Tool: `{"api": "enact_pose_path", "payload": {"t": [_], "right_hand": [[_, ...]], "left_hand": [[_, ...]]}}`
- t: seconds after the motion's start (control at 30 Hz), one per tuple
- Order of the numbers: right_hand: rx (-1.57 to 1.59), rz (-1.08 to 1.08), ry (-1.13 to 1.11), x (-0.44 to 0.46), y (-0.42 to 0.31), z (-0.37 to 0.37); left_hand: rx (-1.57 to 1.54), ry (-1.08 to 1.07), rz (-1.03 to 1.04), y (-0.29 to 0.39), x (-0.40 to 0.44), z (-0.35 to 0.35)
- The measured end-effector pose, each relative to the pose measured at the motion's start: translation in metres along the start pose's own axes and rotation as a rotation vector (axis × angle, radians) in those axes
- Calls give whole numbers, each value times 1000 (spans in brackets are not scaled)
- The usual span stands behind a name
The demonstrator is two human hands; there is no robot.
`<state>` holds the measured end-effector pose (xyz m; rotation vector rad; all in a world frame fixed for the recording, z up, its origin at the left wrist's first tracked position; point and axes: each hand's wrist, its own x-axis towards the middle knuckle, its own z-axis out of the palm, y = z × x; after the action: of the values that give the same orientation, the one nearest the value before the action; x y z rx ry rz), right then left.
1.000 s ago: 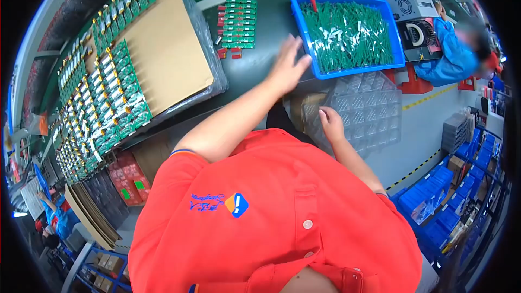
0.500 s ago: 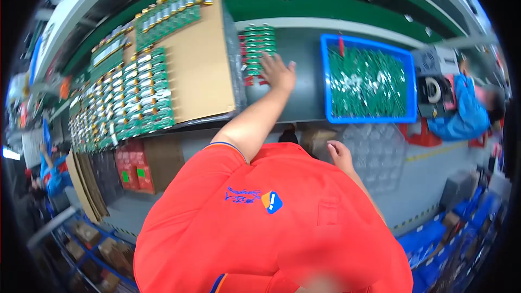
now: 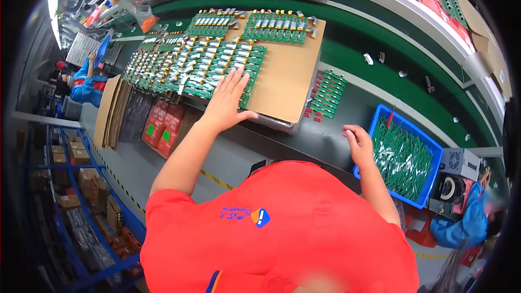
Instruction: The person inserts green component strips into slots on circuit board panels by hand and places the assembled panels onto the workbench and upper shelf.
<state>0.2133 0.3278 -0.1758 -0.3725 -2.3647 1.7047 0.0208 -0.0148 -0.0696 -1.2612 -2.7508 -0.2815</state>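
My left hand point(image 3: 229, 100) lies with its fingers spread over the right edge of a large block of green circuit boards point(image 3: 187, 68) fitted with silvery parts. Its thumb points right, across the brown cardboard sheet point(image 3: 290, 70) under the boards. My right hand point(image 3: 359, 145) hovers above the dark bench between a smaller green board panel point(image 3: 328, 95) and a blue bin point(image 3: 374, 125). Its fingers are curled in towards the thumb; what they hold, if anything, is hidden. Many thin green strips point(image 3: 404, 160) fill the bin, and a red-handled tool point(image 3: 391, 118) stands among them.
Two more board panels point(image 3: 277, 27) lie along the cardboard's far side. A shelf point(image 3: 369, 8) runs above the bench. A grey machine point(image 3: 460, 163) stands right of the bin, near a person in blue point(image 3: 461, 220). Another person point(image 3: 89, 84) is at far left. Blue racks point(image 3: 76, 165) hold boxes.
My left hand has left the small board panel and moved left onto the large block of boards. My right hand has risen from beside my body to above the bench. The view has turned left.
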Motion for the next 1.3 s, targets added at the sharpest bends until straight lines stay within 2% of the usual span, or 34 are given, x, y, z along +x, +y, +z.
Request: {"api": "enact_pose_path", "payload": {"t": [0.03,0.17,0.23,0.3,0.33,0.4,0.47,0.53,0.63,0.67,0.77,0.83,0.87,0.9,0.93,0.97,1.03,1.07,1.1,1.13,1.17,1.2,1.23,1.27,1.3], "right_hand": [[-25,-87,-51,6,-7,5],[-115,-261,-183,16,-44,21],[-150,-340,-245,15,-60,23],[-170,-391,-241,12,-65,22],[-185,-440,-237,10,-66,19],[-190,-419,-220,6,-67,10],[-160,-354,-206,1,-69,0],[-87,-284,-169,-3,-65,-15],[145,-127,-103,-8,-69,-47],[345,-70,-75,-7,-67,-59],[674,-71,-97,3,-78,-96],[807,-121,-253,0,-98,-109],[885,-144,-297,-6,-104,-110],[1004,-98,-252,-18,-121,-106],[1099,-51,-319,-31,-117,-112],[1201,-8,-383,-45,-112,-117],[1278,-49,-284,-63,-108,-123],[1354,-34,-220,-69,-99,-126],[1481,-22,-149,-76,-90,-127],[1622,-62,-174,-82,-73,-128],[1652,-77,-84,-88,-60,-130],[1679,-94,4,-94,-47,-133],[1738,-211,-50,-99,-29,-137],[1706,-197,110,-107,-23,-142],[1731,-217,206,-113,-18,-148]], "left_hand": [[14,-114,-13,-9,-9,1],[65,63,107,-25,-24,21],[32,125,100,-18,-25,15],[9,296,117,-20,-23,11],[-62,467,98,-18,-17,8],[-450,616,-115,-20,6,-1],[-336,650,-289,-26,39,-34],[-352,646,-248,-21,74,-77],[-616,352,0,21,107,-133],[-751,212,107,41,118,-148],[-799,-127,417,119,157,-173],[-925,-379,543,170,192,-159],[-1014,-384,558,195,210,-137],[-1160,-399,414,222,222,-115],[-1295,-425,257,247,234,-92],[-1204,-744,459,269,261,-68],[-1109,-707,433,316,269,-34],[-1023,-585,347,335,270,-18],[-942,-171,475,349,262,-4],[-844,246,581,360,251,8],[-1012,304,539,369,242,18],[-1029,230,520,368,232,30],[-1042,160,503,366,222,44],[-1165,234,619,373,205,64],[-1217,72,598,375,187,79]]}}
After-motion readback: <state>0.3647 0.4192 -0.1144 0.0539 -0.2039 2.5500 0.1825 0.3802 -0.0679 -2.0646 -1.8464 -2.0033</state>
